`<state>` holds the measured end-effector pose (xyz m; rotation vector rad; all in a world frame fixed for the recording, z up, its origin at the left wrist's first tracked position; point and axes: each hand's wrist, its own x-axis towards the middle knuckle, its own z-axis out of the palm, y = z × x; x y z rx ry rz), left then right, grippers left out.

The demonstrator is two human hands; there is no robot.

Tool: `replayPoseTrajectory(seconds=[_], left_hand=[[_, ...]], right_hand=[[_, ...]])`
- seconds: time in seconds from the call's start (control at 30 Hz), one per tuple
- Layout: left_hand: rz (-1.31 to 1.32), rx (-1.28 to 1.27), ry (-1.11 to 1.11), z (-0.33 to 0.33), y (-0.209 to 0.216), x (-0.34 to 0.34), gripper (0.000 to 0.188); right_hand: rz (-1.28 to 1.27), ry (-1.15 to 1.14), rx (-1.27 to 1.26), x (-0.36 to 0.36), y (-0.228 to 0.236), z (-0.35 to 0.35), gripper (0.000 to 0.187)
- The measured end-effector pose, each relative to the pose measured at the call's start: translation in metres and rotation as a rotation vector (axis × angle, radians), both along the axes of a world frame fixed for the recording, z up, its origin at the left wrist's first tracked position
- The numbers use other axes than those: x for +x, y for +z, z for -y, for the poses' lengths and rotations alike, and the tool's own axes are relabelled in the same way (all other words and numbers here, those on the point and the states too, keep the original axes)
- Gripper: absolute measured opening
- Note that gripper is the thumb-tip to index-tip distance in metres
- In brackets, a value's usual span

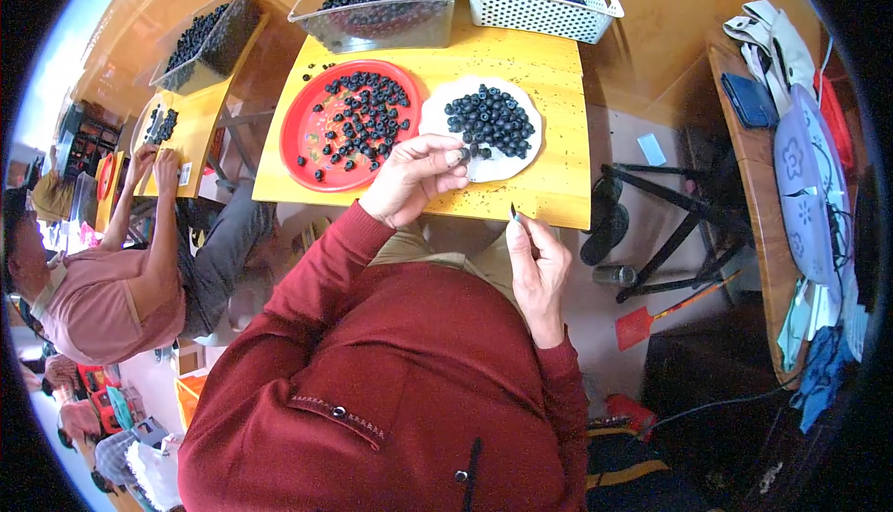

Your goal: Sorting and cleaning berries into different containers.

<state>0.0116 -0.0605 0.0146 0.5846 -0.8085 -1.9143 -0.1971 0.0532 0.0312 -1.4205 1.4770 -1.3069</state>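
Observation:
My left hand (419, 175) is over the table's near edge, between a red round tray and a white plate. Its thumb and fingers pinch a small black round piece (464, 154). Lower right, just off the table edge, my right hand (539, 265) is closed on a thin, dark pointed tool (513, 212); the grip hides the rest of it. Loose black pieces, some with a hole in the top, are scattered over the red tray (296, 160). A dense heap of similar pieces (491, 119) covers much of the white plate (510, 170).
Behind the plates, a clear bin (372, 36) and a white perforated basket (549, 12) hold more black pieces. Dark crumbs dot the yellow table (558, 140). At left, another person (112, 289) works at a table. A red fly swatter (634, 328) lies at right.

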Motion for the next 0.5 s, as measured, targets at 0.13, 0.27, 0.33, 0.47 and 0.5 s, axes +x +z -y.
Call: replayPoseTrajectory(seconds=[0.13,0.27,0.33,0.47,0.5], left_hand=[[-0.133,0.08,-0.036,-0.008,0.001,0.001,0.02],[-0.237,0.119,-0.063,-0.012,-0.003,0.004,0.02],[-0.266,0.119,-0.069,-0.015,-0.003,0.003,0.02],[-0.284,0.121,-0.068,-0.019,-0.004,0.003,0.019],[-0.284,0.121,-0.066,-0.02,-0.004,0.003,0.019]], right_hand=[[-0.022,0.054,-0.024,0.007,0.006,0.005,0.031],[-0.01,0.09,-0.006,0.013,0.01,0.009,0.031],[0.029,0.104,-0.032,0.016,0.011,0.013,0.031],[0.027,0.118,-0.02,0.02,0.016,0.016,0.03],[0.021,0.121,-0.021,0.021,0.018,0.016,0.03]])
